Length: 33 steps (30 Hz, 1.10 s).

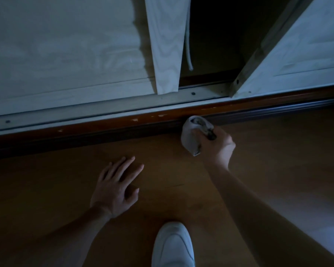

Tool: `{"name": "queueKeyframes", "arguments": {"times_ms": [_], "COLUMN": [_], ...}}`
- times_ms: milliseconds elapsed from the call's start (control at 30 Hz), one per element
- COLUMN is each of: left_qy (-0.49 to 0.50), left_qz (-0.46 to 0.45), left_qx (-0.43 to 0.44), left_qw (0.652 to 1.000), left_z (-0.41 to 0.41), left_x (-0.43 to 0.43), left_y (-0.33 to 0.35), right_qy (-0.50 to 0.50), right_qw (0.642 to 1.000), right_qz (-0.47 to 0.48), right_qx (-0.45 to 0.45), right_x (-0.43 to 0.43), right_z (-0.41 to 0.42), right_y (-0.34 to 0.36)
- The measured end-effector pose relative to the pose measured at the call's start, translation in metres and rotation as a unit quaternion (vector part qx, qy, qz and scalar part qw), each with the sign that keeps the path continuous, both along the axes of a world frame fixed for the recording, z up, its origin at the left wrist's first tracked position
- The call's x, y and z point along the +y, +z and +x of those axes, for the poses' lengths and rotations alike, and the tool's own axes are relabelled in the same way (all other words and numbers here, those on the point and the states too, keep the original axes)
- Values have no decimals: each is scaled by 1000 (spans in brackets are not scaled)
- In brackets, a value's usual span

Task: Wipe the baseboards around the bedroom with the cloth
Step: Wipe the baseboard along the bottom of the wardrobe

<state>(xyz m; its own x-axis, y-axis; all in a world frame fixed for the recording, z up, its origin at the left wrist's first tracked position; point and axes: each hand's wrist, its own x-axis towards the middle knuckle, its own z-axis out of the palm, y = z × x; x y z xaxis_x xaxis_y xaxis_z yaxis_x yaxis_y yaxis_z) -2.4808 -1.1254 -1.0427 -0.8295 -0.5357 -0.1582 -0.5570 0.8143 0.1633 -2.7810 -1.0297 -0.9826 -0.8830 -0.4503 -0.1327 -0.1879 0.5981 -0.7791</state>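
Two hands: right hand grips one cloth against the baseboard; left hand lies flat, fingers straight, below it.

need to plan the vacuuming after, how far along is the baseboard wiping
Done: the cloth carries dark grime, so some wiping has happened; which stretches are clean cannot be told. In hand: the right hand holds it against the baseboard below the wardrobe track, left hand flat on the floor. Left: unclear; other walls are out of view.
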Motion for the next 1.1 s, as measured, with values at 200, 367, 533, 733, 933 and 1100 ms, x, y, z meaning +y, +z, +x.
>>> {"name": "queueKeyframes", "arguments": {"times_ms": [200, 367, 533, 733, 933, 1100], "left_qy": [4, 4, 5, -3, 55, 108], "left_qz": [-4, 1, 11, 51, 37, 40], "left_qx": [10, 20, 23, 30, 8, 0], "left_qw": [1000, 1000, 1000, 998, 998, 993], "left_z": [-1, -2, -2, 0, -11, -24], "left_x": [1, 3, 4, 0, 19, 33], "left_y": [-2, 1, 2, 4, 5, 5], "right_qy": [-54, 26, -49, 52, -11, -11], "right_qw": [998, 999, 998, 998, 999, 999], "right_qz": [-27, -29, -30, -33, -29, -44], "right_qx": [-2, 8, 17, 29, 19, 10], "right_x": [11, 4, 21, 11, 30, 27], "right_z": [-12, -6, -34, -22, -50, -39], "right_y": [-3, -3, -6, -9, -8, -11]}}
